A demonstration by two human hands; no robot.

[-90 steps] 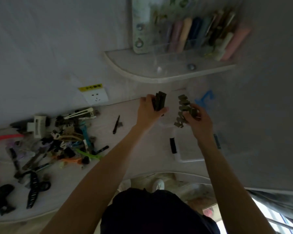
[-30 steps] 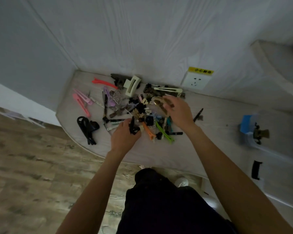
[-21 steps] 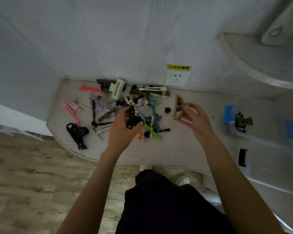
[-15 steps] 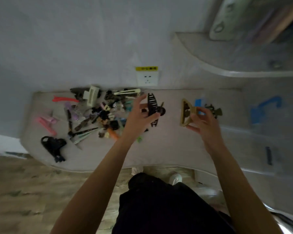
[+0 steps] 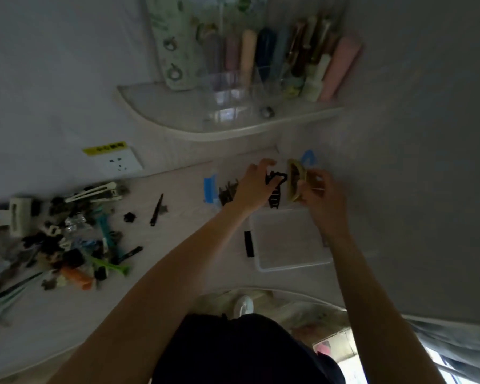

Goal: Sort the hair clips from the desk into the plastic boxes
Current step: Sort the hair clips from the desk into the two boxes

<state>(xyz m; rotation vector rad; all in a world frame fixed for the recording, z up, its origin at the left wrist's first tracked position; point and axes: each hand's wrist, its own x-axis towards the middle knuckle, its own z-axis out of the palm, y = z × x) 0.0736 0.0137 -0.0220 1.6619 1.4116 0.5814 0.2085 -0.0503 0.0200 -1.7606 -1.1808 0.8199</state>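
My left hand (image 5: 252, 189) grips a black claw clip (image 5: 275, 189) and my right hand (image 5: 323, 200) grips a tan claw clip (image 5: 294, 180). Both clips hang side by side over the far end of the clear plastic boxes. The near clear box (image 5: 288, 266) with a black latch (image 5: 248, 243) lies under my wrists. A box with blue latches (image 5: 210, 188) sits behind it, holding dark claw clips (image 5: 227, 191). The pile of mixed hair clips (image 5: 67, 242) covers the desk at the left.
A black clip (image 5: 157, 209) and a small dark clip (image 5: 129, 217) lie loose between the pile and the boxes. A wall socket (image 5: 119, 162) is behind the desk. A curved shelf (image 5: 233, 131) with a clear organiser of tubes hangs above the boxes.
Both hands picked clips out of the pile and carried them right to the boxes. My view swung from the pile to the boxes.
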